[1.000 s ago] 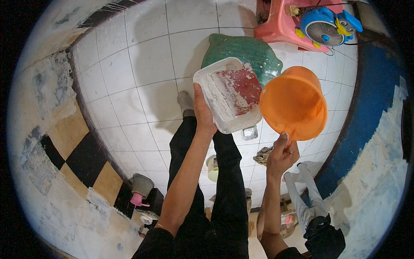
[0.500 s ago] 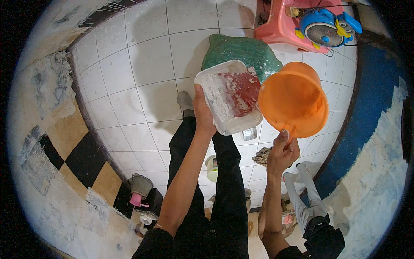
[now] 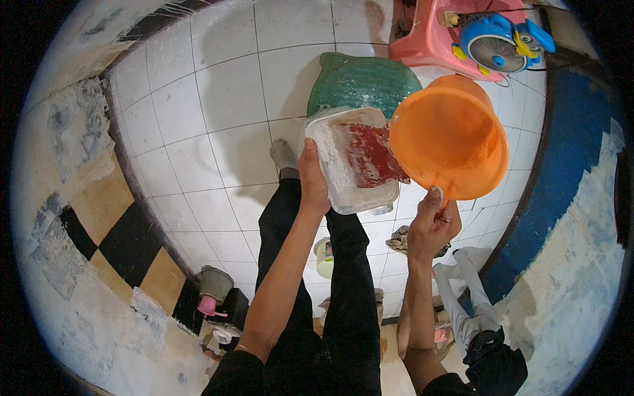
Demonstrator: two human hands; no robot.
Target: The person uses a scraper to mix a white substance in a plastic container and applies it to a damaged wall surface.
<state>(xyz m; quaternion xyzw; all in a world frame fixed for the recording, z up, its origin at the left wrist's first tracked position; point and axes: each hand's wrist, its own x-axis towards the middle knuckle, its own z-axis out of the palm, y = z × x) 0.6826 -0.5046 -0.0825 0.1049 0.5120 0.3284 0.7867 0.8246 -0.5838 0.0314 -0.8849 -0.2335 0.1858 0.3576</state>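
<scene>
My left hand (image 3: pixel 314 178) is closed on the left side of a white plastic tub (image 3: pixel 353 202). White powder or paste coats the inside of the tub. A flat red piece (image 3: pixel 370 153), smeared with white, lies in it; its kind is unclear, and its right end reaches the dipper's rim. With my right hand (image 3: pixel 432 228) I grip the short handle of an orange plastic dipper (image 3: pixel 456 145). The dipper is tilted, its mouth facing me, right beside the tub. Beyond the tub, a green sack (image 3: pixel 360 79) lies on the floor, partly covered by tub and dipper.
A pink plastic stool (image 3: pixel 426 39) stands at the far right with a blue toy-shaped fan (image 3: pixel 498 53). A light green pail (image 3: pixel 324 257) and a crumpled cloth (image 3: pixel 399 239) are near my legs. A grey bucket (image 3: pixel 216 284) sits by the left wall. Another person (image 3: pixel 485 336) is behind at right.
The tub has come slightly nearer and to the right. The dipper has risen a little away from me, its mouth showing wider. The red piece now sticks out further toward the dipper.
</scene>
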